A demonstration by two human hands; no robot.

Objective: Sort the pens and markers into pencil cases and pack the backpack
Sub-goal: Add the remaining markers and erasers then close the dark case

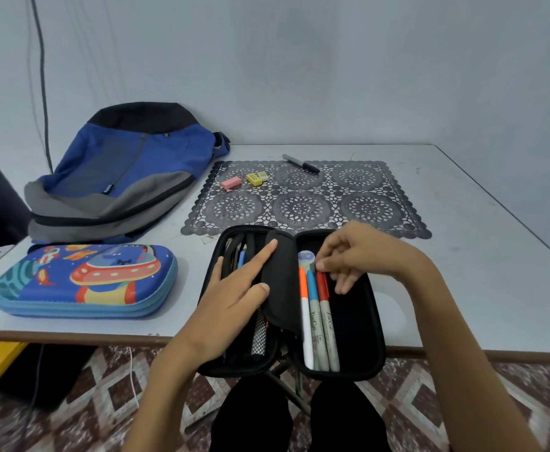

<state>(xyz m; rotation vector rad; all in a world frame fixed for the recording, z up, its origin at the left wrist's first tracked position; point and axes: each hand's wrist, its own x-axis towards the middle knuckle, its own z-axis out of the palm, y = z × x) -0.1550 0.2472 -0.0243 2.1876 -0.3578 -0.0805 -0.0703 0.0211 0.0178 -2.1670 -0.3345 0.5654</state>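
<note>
**Markers going into the open black case**

Across the table (462, 256), at back left: a blue and grey backpack (126, 171), lying flat, apparently set aside until the packing step. Mid-table: a dark lace mat (306, 203), serving as the spread for loose items. Front left: a cartoon pencil case (84, 282), closed, well apart from both hands. At the near edge, partly overhanging: a black pencil case (355, 321), spread open like a book for access to both halves.

Left hand (234, 298): released, fingers straight, pressing the middle flap (281, 288) toward the left half, probably to keep the right half exposed. Right hand (355, 259): fingers curled down over the marker tops, tips at the cap of the red marker (322, 285); gripping or merely nudging it, cannot tell.

Touching that one, side by side in the right half: a blue marker (312, 288) and an orange marker (303, 288). In the left half: pens (241, 259), mostly hidden under the left hand. Not yet cased, at the mat's far edge: one black marker (301, 163), likely the next to fetch. Near it: a pink eraser (231, 183) and a yellow eraser (254, 179).
</note>
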